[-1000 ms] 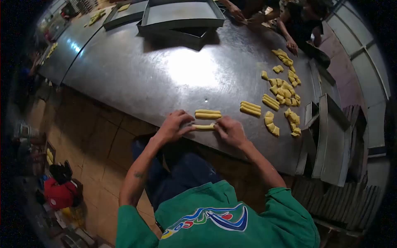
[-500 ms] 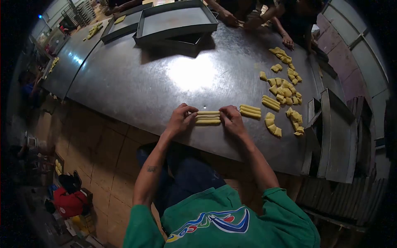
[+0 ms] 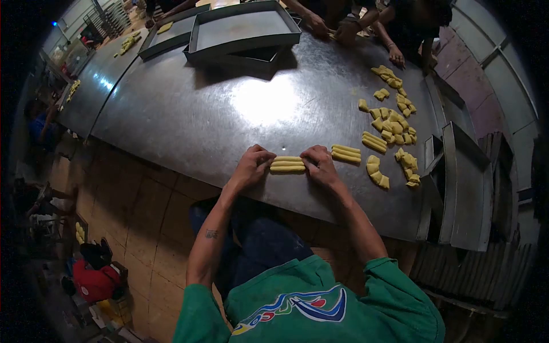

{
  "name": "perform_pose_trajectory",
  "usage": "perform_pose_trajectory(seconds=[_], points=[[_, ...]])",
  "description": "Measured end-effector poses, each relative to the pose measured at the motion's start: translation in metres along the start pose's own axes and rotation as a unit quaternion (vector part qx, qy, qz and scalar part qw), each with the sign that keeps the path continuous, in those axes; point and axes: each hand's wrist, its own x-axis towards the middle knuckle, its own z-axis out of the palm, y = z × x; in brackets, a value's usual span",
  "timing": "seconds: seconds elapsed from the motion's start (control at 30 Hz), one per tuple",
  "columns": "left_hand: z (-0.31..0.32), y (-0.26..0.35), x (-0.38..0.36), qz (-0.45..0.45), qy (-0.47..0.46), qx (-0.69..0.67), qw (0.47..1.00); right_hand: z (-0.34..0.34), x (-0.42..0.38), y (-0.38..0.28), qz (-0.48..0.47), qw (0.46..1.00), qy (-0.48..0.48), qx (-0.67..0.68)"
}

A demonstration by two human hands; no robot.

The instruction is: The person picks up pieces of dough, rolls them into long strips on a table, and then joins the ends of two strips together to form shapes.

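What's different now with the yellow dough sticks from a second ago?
The left hand and right hand moved one dough stick from the near side of two other sticks to their far side. Now all three lie side by side, with both hands at the far one's ends. The cut dough pieces on the right and the large tray stayed put.

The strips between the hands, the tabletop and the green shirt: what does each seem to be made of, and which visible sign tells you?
Strips: probably dough, smooth and matt; they are yellow with soft, rounded edges.
Tabletop: apparently metal, with a dull sheen; it is grey and reflects a bright glare.
Green shirt: likely cloth, matt; it creases softly, though the fibre cannot be told.
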Motion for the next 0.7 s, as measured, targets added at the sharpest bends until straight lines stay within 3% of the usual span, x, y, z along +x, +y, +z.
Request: perform_pose_trajectory(seconds=[0.23, 0.3, 0.4, 0.6, 0.7], points=[[-0.004, 0.003, -0.006, 0.018, -0.003, -0.018, 1.000, -0.013, 0.004, -0.001, -0.021, 0.994, -0.103, -0.023], [-0.002, 0.005, -0.005, 0.107, -0.014, 0.089, 0.990, -0.011, 0.003, -0.012, -0.043, 0.990, -0.117, -0.064], [-0.001, 0.008, 0.000, 0.095, -0.029, 0.091, 0.991, 0.004, 0.007, -0.024, -0.093, 0.980, -0.130, -0.117], [0.001, -0.001, 0.004, 0.090, -0.056, 0.075, 0.991, 0.008, 0.016, -0.026, -0.073, 0.972, -0.212, -0.064], [-0.008, 0.012, -0.001, 0.087, -0.068, 0.057, 0.992, -0.004, 0.010, -0.033, -0.072, 0.983, -0.152, -0.076]])
